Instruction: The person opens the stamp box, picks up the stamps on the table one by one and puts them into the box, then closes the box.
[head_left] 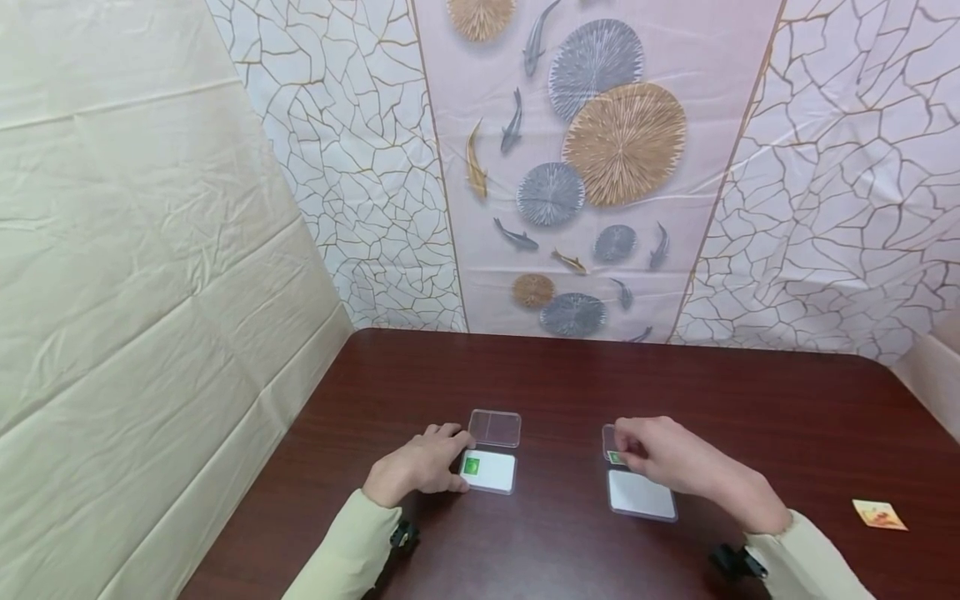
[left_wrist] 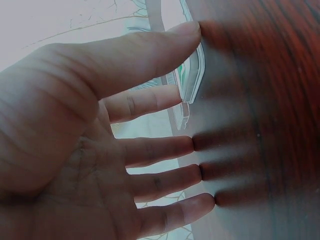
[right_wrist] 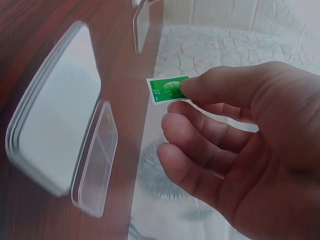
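Fingers of the right hand [head_left: 663, 450] pinch a green stamp [right_wrist: 166, 90], held off the tabletop [head_left: 555, 550] near a white-filled case [right_wrist: 57, 117] and clear cover [right_wrist: 97, 160]. Left hand [head_left: 422, 463]: fingers spaced apart, thumb and index at the left end of another white case [head_left: 497, 473], second stamp [head_left: 472, 466] on its face.

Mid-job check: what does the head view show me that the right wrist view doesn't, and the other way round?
Only the head view shows the left hand, the green stamp lying on the left white pad, and the small picture card off to the right.

Only the right wrist view shows the globe print on the held stamp, partly covered by the thumb.

Both show the right hand pinching that stamp, the right white pad, its clear lid and the table.
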